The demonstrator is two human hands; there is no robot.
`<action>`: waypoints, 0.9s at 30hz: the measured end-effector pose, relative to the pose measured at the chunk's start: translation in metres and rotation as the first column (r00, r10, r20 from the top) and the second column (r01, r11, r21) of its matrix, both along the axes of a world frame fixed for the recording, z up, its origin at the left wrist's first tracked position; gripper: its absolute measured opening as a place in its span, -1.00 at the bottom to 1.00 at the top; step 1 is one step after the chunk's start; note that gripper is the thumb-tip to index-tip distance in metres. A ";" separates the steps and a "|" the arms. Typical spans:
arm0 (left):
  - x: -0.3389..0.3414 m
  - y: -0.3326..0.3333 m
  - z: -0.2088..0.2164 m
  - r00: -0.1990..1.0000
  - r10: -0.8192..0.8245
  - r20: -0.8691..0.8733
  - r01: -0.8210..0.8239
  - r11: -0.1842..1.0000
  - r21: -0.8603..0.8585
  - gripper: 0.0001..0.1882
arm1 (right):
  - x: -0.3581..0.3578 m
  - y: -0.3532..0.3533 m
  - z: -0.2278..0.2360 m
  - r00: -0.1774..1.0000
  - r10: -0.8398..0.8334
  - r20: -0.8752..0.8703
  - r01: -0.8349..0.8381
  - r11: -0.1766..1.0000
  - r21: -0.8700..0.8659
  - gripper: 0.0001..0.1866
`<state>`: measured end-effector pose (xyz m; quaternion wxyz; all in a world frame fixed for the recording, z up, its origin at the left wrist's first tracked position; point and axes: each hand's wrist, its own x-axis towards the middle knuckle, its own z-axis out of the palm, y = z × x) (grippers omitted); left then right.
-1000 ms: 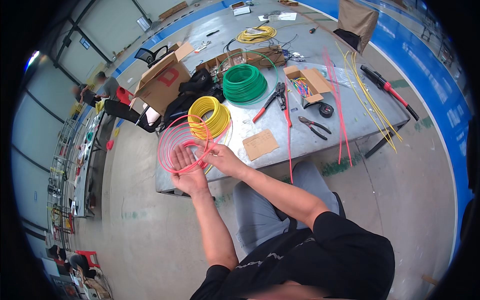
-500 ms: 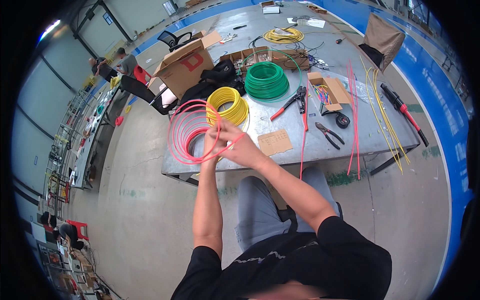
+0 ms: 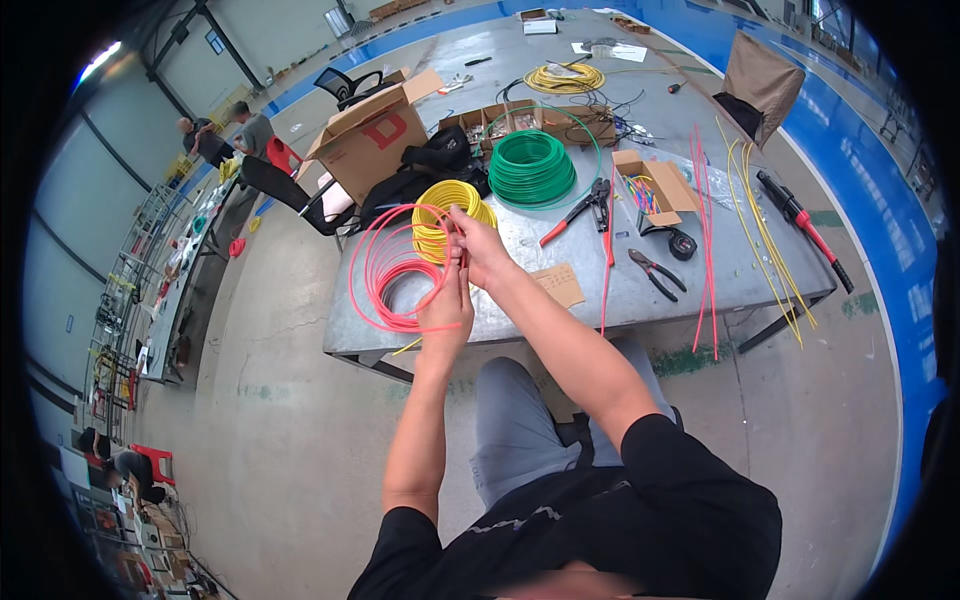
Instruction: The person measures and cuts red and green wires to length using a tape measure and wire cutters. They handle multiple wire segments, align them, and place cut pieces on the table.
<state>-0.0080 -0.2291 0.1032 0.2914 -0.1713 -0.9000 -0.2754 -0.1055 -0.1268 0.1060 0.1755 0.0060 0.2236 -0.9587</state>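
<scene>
Nearest to the person's body, the red wire coil (image 3: 378,294) is hanging in many rings, some spread loosely; I am judging that the handling of it is under way, not finished. The left hand (image 3: 445,310) is standing at its lower right side, with the thumb lying near the rings — whether its fingers are gripping, I cannot tell. The fingers of the right hand (image 3: 482,248) are bending together, seemingly clamping the coil's right rim, so nearly all rings are lying left of them, over the worktop (image 3: 625,300).

Farther, a yellow wire coil (image 3: 430,240) is sitting behind the red one, and pliers (image 3: 657,274) are lying at the right. Straight red lengths (image 3: 708,260) and yellow lengths (image 3: 770,240) are already resting there, separate — while a green wire coil (image 3: 530,182), beyond, is remaining wound.
</scene>
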 end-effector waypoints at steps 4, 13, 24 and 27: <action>0.002 0.000 0.005 0.999 0.034 -0.020 -0.037 0.990 -0.135 -0.85 | -0.022 0.010 0.017 0.993 -0.041 0.106 0.031 0.995 0.097 -0.61; 0.035 -0.011 0.009 0.984 -0.179 -0.017 0.174 0.973 -0.150 -0.79 | -0.089 0.132 0.094 0.840 -0.531 0.110 0.507 0.841 0.189 -0.54; 0.071 -0.121 -0.027 0.933 -0.354 0.073 0.359 0.888 -0.288 -0.91 | -0.066 0.393 0.151 0.548 -0.828 0.122 0.811 0.561 0.164 -0.46; 0.053 -0.161 -0.038 0.943 -0.333 0.028 0.322 0.881 -0.346 -0.95 | -0.053 0.432 0.148 0.525 -0.846 0.095 0.834 0.534 0.142 -0.43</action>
